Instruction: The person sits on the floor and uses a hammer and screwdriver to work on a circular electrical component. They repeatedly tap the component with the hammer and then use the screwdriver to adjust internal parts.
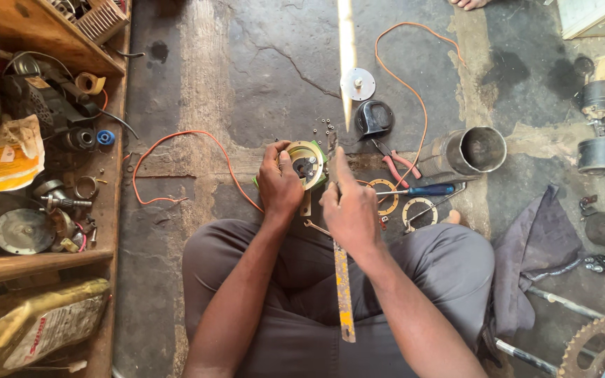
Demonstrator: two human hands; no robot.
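Observation:
My left hand (279, 182) grips a round, yellowish metal horn body (307, 162) with a dark centre and holds it upright over the concrete floor. My right hand (349, 210) is closed around a long flat metal file (344, 280), worn and yellow-stained. The file's tip rests against the right edge of the round part, and its tail runs back over my lap. I sit cross-legged in grey trousers.
Red-handled pliers (395, 165), a blue-handled screwdriver (421, 190), ring gaskets (418, 210), a black horn cap (374, 117), a white disc (358, 83), small screws (323, 127), an orange wire (176, 157) and a metal cylinder (472, 150) lie ahead. A cluttered wooden shelf (43, 161) stands left; a grey rag (533, 252) and a sprocket (596, 346) lie right.

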